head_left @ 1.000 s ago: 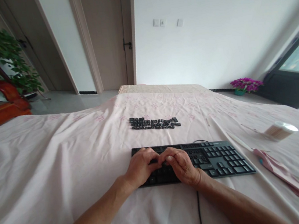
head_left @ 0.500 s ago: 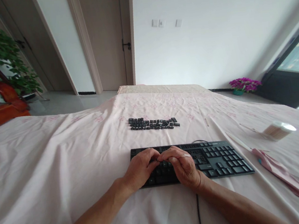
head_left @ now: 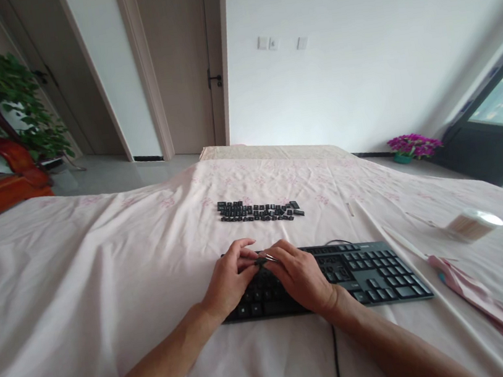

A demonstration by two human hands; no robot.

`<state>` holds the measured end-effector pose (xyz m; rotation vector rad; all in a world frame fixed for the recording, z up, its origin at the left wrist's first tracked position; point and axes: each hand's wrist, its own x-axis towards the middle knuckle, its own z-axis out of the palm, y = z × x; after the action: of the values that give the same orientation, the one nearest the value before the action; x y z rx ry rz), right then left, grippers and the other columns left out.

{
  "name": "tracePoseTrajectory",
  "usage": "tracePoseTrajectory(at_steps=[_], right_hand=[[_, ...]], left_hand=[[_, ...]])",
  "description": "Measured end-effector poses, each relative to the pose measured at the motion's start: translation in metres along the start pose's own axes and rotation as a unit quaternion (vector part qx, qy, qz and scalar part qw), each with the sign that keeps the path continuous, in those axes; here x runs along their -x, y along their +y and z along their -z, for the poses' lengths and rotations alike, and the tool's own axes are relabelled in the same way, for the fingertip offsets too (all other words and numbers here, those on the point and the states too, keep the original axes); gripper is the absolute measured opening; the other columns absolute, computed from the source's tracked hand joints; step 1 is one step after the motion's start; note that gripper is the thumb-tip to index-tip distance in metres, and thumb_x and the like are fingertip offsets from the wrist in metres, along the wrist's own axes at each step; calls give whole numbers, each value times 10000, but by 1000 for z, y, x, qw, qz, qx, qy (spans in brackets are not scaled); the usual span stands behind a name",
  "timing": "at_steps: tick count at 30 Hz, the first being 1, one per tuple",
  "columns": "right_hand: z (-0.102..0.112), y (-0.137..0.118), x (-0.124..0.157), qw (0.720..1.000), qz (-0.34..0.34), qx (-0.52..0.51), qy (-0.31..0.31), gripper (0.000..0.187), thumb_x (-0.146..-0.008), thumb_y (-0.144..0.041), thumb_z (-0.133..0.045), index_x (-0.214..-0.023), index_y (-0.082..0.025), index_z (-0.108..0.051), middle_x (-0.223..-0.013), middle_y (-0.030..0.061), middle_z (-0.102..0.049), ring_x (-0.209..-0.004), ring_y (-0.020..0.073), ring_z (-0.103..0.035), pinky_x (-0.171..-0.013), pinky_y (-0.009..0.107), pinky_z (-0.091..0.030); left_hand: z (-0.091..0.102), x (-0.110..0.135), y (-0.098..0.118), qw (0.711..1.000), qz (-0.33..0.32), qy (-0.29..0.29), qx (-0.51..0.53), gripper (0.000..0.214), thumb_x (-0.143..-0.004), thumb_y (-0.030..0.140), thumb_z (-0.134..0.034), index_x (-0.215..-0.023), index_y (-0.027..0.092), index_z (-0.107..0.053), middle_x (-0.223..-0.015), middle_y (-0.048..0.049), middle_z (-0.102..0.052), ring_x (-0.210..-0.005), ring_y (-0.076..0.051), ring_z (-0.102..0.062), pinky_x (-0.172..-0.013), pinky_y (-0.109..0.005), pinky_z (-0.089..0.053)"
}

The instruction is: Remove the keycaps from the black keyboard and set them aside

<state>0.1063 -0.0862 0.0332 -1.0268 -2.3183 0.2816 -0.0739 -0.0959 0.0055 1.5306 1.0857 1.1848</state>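
Observation:
A black keyboard (head_left: 363, 266) lies on the pink cloth under both hands, several of its sockets bare of keycaps. My left hand (head_left: 231, 280) is over its left part, thumb and fingers pinching a small black keycap (head_left: 261, 262). My right hand (head_left: 305, 276) grips silver tweezers (head_left: 269, 257), whose tip points left at that keycap; whether they touch it I cannot tell. Loose black keycaps (head_left: 259, 210) lie in rough rows on the cloth beyond the keyboard.
A clear tub of cotton swabs (head_left: 474, 224) lies at the right, near a pink cloth item (head_left: 487, 302). A thin white stick (head_left: 402, 241) rests beside them. The keyboard cable (head_left: 336, 360) runs toward me across the floral bedspread-like cloth (head_left: 155, 233).
The right hand has turned, and the tweezers' tip now points left toward the left hand. The left fingers have lifted, and the small keycap between them shows. The view has shifted slightly.

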Motion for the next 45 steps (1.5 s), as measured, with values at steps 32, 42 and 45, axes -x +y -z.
tracePoseTrajectory(at_steps=[32,42,45], right_hand=[[10,76,-122,977,-190,83,44,141,-802,-317,-567,-867,-275,-686,-827,-26,-701,-734,156,-609,-590,231,-352],[-20,102,-174,958,-242,151,-32,195,-819,-311,-555,-924,-266,-713,-907,28,-703,-841,184,-615,-629,238,-360],[-26,108,-180,955,-246,161,-44,200,-818,-306,-550,-929,-275,-713,-934,29,-702,-856,187,-615,-644,241,-367]], left_hand=[[-2,-2,3,998,12,2,-65,382,-745,91,-534,-1107,200,-580,-991,-31,-623,-753,-114,-612,-778,-251,-482],[-1,0,8,997,27,-12,-66,385,-734,90,-527,-1095,202,-595,-991,-31,-622,-785,-128,-599,-801,-259,-471],[0,-1,11,997,30,-13,-67,383,-731,85,-517,-1086,201,-599,-987,-30,-623,-794,-130,-595,-810,-260,-464]])
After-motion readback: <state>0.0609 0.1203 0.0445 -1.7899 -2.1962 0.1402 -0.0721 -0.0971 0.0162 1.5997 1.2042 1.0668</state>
